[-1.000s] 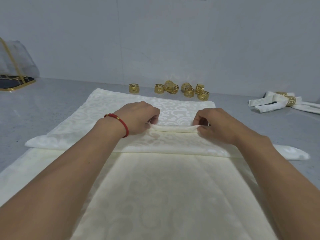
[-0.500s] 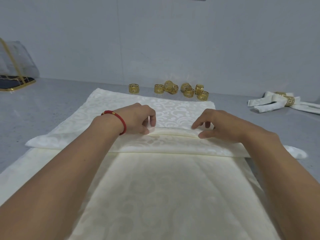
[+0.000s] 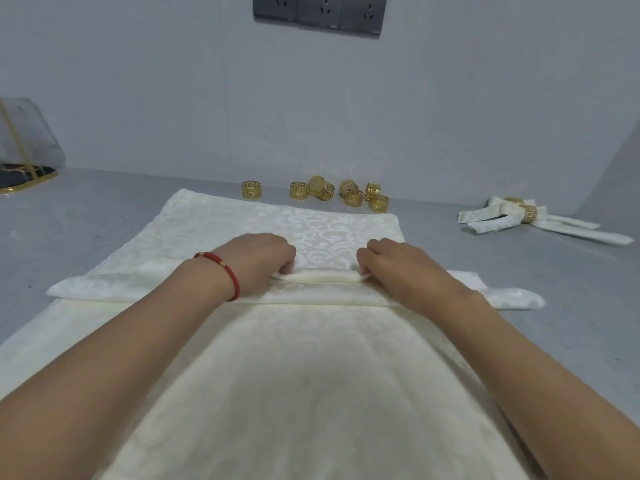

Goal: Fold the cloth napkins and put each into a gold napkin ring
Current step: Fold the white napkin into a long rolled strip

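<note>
Cream cloth: a patterned napkin (image 3: pixel 332 233) lies across a stack of napkins (image 3: pixel 311 393) on the grey table (image 3: pixel 86 216), its near edge rolled into a narrow fold (image 3: pixel 318 275).
Left hand (image 3: pixel 258 259): fingers curled, pinching the left end of the fold; a red bracelet (image 3: pixel 225 271) sits on the wrist.
Right hand (image 3: pixel 394 265): fingers curled, pinching the right end of the fold.
Gold rings (image 3: pixel 332 194): loose in a cluster near the wall, just beyond the napkin's far edge, one (image 3: pixel 251 190) set apart to the left.
Finished napkins (image 3: pixel 526 220): far right, already in gold rings.
Wall: a dark socket panel (image 3: pixel 318 10) above.
Far left: a gold-framed stand (image 3: pixel 20 161).
</note>
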Demonstrator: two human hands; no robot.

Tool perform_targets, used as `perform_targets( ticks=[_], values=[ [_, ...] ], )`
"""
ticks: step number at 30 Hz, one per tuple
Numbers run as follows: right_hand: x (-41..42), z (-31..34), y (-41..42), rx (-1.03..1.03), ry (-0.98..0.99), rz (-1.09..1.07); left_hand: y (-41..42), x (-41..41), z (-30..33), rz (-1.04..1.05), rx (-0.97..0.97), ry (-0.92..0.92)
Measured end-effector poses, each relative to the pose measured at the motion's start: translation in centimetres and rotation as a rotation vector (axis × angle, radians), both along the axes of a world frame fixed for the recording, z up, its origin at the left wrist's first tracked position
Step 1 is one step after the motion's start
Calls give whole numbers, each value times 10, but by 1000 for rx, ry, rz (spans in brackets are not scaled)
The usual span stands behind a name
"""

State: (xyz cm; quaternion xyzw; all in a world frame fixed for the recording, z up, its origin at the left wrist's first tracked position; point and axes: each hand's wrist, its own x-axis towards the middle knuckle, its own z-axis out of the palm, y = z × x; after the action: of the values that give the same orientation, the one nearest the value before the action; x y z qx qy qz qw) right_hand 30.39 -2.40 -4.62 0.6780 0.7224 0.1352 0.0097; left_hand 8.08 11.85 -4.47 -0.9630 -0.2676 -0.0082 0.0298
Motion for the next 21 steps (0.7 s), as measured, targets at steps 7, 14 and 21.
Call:
perform_targets(
  ticks=[7, 14, 21],
  values=[
    [13, -13, -9, 109, 331, -92, -8, -24, -17, 122, -162, -411],
    [5, -25, -5, 170, 359, -148, -14, -14, -18, 218, -89, -327],
    [-15, -18, -26, 145, 5, 8, -38, -19, -15, 16, 312, -137]
  ],
)
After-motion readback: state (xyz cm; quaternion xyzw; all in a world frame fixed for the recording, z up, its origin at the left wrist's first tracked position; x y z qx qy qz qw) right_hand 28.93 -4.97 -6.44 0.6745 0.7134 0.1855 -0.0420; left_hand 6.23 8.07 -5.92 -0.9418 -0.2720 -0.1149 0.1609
